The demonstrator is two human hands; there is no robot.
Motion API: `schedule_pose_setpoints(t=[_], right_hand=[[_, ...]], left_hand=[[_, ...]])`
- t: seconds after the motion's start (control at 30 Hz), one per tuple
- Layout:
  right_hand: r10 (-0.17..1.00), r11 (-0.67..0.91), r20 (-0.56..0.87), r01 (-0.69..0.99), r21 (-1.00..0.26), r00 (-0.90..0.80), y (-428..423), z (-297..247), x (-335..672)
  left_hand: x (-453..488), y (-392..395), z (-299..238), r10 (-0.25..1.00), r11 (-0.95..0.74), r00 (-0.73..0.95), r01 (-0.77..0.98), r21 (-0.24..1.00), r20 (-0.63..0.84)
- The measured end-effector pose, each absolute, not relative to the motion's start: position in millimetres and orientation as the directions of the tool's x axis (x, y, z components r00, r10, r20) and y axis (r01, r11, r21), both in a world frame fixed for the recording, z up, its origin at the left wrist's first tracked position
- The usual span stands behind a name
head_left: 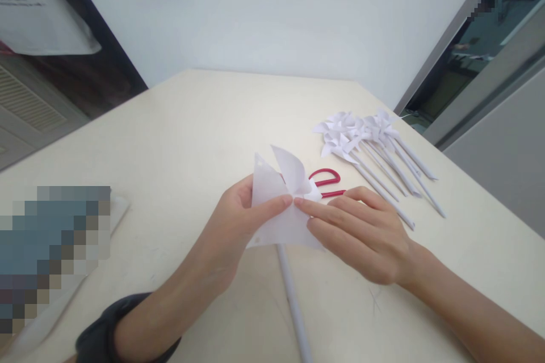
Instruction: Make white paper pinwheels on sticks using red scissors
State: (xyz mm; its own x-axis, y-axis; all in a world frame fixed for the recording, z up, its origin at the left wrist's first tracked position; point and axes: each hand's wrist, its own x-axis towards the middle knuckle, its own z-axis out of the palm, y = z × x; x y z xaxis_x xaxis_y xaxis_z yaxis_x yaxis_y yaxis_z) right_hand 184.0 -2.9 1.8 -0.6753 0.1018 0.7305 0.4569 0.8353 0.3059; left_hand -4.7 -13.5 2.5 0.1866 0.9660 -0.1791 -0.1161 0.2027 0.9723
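Note:
A white paper pinwheel (272, 221), partly folded, is held up above the table. My left hand (238, 215) grips its left side, the thumb pressed close to the centre and the other fingers hidden behind the sheet. One blade curls up in a loop, while a corner at the upper left stands flat with a small hole near its tip. From the right, my right hand (361, 232) presses a fingertip on the centre, its other fingers bent along the paper's right edge. A rolled white paper stick (293, 306) runs from below the sheet toward me.
Red-handled scissors (326, 181) lie just behind the pinwheel, their blades hidden. Several finished paper pinwheels on sticks (366, 133) are heaped at the right. A blurred-out item (51, 255) lies at the left on the cream table (191, 125). A white wall stands behind.

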Motion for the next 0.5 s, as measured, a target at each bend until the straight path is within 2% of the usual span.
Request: schedule_pose_setpoints(t=[0.2, 0.4, 0.5], right_hand=[[0.102, 0.847, 0.717, 0.438, 0.302, -0.690, -3.5, 2.7, 185.5], [0.286, 0.883, 0.679, 0.460, 0.087, -0.676, -25.4, 13.9, 181.2], [0.342, 0.881, 0.650, 0.472, 0.029, -0.679, -33.5, 9.9, 170.6]], left_hand=[[-6.1, -10.2, 0.3, 0.960, 0.205, 0.210, -0.080, 0.976, -0.184], [-6.5, -7.2, -9.8, 0.982, 0.156, 0.109, -0.004, 0.988, -0.155], [-5.3, -8.3, -16.0, 0.993, 0.110, 0.035, 0.064, 0.992, -0.112]])
